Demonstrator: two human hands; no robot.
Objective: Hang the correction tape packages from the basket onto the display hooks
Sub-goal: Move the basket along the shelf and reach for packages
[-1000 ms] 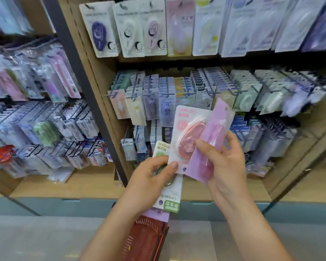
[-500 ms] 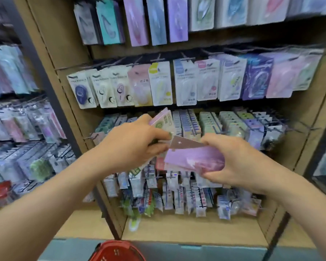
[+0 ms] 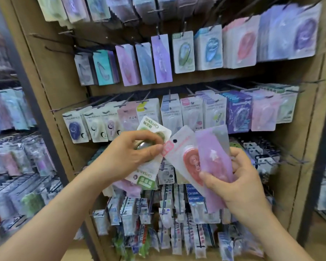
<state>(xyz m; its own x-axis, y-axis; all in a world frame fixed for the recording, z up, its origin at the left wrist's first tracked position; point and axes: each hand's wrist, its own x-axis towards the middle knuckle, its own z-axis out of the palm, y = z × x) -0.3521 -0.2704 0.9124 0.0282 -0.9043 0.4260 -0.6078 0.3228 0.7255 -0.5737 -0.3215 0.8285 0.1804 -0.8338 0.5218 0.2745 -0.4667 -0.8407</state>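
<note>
Our left hand [image 3: 128,157] grips a green package [image 3: 154,127], fingers curled over its blister. Its fingertips seem to touch the upper corner of the pink package [image 3: 184,147]. Our right hand [image 3: 237,179] pinches that pink package and a purple package [image 3: 215,153] fanned together, thumb on their faces and fingers behind.

All three are held in front of the middle rows of the display. We judge this to be the sorting step: each package is being matched to its row, and nothing is hung yet.

The pink package's long axis runs from 11 to 5 o'clock, with the hang hole at the 11 o'clock end. The purple one stands nearly 12 to 6, and the green one leans toward 1 o'clock.

Next we must free one package, turn its hole end toward the board [image 3: 45,72], and thread it onto one of the hooks [image 3: 68,108].
</note>
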